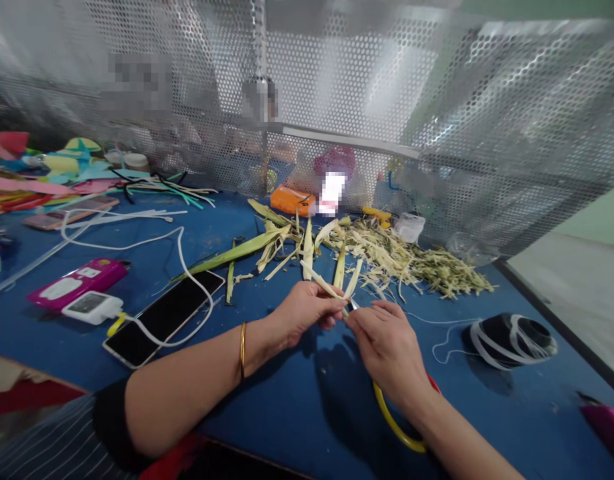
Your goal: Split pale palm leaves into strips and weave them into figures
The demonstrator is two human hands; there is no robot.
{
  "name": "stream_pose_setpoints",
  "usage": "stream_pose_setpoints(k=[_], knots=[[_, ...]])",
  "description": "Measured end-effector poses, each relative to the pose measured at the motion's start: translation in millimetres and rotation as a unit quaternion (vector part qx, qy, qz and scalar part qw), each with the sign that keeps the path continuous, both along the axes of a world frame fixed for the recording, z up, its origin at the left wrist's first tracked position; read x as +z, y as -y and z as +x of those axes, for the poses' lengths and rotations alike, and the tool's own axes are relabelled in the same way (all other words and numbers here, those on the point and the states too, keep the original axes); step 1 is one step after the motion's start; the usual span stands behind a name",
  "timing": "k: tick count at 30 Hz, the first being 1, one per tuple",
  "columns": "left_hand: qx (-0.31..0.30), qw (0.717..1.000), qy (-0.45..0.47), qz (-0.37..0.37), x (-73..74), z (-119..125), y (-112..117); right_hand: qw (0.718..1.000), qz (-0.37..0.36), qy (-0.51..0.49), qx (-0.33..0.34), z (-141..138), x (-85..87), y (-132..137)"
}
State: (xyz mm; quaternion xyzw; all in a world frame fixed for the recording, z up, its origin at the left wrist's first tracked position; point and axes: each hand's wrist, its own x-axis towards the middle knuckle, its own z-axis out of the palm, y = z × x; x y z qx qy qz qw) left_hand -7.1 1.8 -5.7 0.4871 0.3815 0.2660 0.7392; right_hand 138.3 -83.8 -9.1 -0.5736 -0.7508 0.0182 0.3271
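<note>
Soft shadows; blurred, stretched edges.

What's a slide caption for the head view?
Left hand holds a pale strip; right hand holds scissors close to it, above a blue table.

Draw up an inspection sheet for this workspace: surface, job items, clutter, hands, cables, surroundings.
Surface: blue tabletop, partly strewn with plant scraps.
Job items: pale husk strip in hand; shredded husk pile beyond it; black spool wound with white strands, at right.
Clutter: smartphone and magenta packet at left; orange packet at back.
Left hand: grip closed on the strip.
Right hand: grip closed on scissors, blade close by the strip; contact unclear.
Cables: white cable loops across the smartphone.
Surroundings: perforated metal screen behind; pale-green wall at right.
</note>
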Motion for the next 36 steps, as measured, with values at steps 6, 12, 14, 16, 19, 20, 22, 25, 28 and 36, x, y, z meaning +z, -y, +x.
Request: stream_pose_setpoints(k=[6,12,14,16,19,20,22,25,28,36], knots=[[-0.086,0.996,-0.016,-0.028,10.4,-6,-3,0.902,-0.184,-0.387,-0.056,15,3.6,-8],[-0.142,0.989,-0.045,0.014,7.7,-3,3,0.784,-0.238,-0.572,-0.040,9,-8.4,-13],[-0.152,0.986,-0.059,0.043,3.9,-3,5,0.784,-0.218,-0.579,-0.053,6,-12.5,-14],[-0.156,0.983,-0.066,0.065,1.3,-4,6,0.785,-0.207,-0.581,-0.057,5,-15.1,-15],[-0.150,0.984,-0.069,0.070,1.1,-3,7,0.785,-0.185,-0.588,-0.053,5,-17.0,-16],[-0.147,0.984,-0.070,0.068,1.8,-2,7,0.785,-0.177,-0.591,-0.054,4,-17.3,-16],[-0.145,0.985,-0.068,0.064,3.3,-1,8,0.780,-0.168,-0.600,-0.060,3,-17.7,-15],[-0.147,0.986,-0.058,0.058,4.1,-1,8,0.765,-0.165,-0.618,-0.075,1,-17.6,-14],[-0.146,0.986,-0.060,0.062,3.2,-1,8,0.776,-0.171,-0.603,-0.074,1,-17.0,-15],[-0.134,0.979,-0.106,0.111,-0.1,0,12,0.938,0.034,-0.310,-0.150,15,-9.9,-15]])
